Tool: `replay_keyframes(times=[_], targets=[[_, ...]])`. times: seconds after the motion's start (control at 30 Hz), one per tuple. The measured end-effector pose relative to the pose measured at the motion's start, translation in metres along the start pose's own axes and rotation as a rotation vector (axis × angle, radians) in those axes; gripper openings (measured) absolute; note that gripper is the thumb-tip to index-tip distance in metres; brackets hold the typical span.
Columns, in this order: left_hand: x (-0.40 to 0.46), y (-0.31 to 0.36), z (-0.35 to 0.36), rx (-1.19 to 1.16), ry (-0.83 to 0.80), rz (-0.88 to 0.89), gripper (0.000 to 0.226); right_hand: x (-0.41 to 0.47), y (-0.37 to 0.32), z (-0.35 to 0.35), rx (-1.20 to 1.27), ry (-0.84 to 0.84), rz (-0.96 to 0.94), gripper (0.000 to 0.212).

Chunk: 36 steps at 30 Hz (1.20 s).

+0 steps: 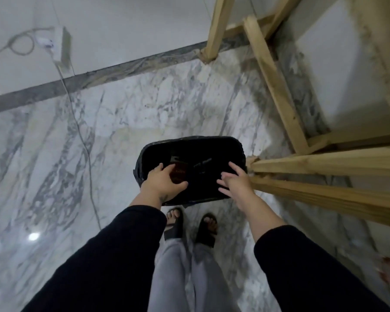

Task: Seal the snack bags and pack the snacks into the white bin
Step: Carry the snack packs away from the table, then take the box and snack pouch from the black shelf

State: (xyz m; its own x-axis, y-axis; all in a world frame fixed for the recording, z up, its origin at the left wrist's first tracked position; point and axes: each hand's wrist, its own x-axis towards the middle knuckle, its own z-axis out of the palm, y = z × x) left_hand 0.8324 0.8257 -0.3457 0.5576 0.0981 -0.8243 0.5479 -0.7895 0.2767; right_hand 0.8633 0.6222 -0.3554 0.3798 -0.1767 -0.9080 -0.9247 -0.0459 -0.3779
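Showing dim, flat, greyish indoor light. Catching one small bright glare spot on the marble floor (33,236) at lower left. Smearing with motion blur toward the right edge, softening the wooden frame (277,91). Bending straight lines at the borders. Losing all detail inside the black bin (190,140).

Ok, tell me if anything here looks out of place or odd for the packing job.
The container under the hands is a black-lined bin on the marble floor, not a white one, and no snack bags show. The left hand curls round a dark brownish item; the right hand is open over the bin.
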Motion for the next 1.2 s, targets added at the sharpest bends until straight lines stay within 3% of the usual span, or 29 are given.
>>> replay_keyframes(times=[0.1,0.27,0.43,0.63,0.83,1.2], targets=[[-0.025,0.016,-0.019,0.014,0.01,0.034,0.081,-0.025,-0.017,-0.01,-0.211,-0.079,-0.054,0.054],[-0.095,0.054,-0.064,0.13,0.05,0.162,0.07,-0.102,-0.054,-0.03,-0.892,-0.167,-0.346,0.053],[-0.174,0.094,-0.107,0.323,0.115,0.25,0.061,-0.191,-0.087,-0.058,-1.176,-0.138,-0.517,0.055],[-0.269,0.139,-0.137,0.478,0.201,0.428,0.066,-0.293,-0.091,-0.104,-1.17,0.056,-0.655,0.06],[-0.353,0.176,-0.123,0.633,0.217,0.646,0.063,-0.395,-0.04,-0.162,-1.005,0.274,-0.682,0.06],[-0.518,0.253,0.037,0.801,0.063,1.058,0.058,-0.535,0.161,-0.311,-0.592,0.67,-0.446,0.058]])
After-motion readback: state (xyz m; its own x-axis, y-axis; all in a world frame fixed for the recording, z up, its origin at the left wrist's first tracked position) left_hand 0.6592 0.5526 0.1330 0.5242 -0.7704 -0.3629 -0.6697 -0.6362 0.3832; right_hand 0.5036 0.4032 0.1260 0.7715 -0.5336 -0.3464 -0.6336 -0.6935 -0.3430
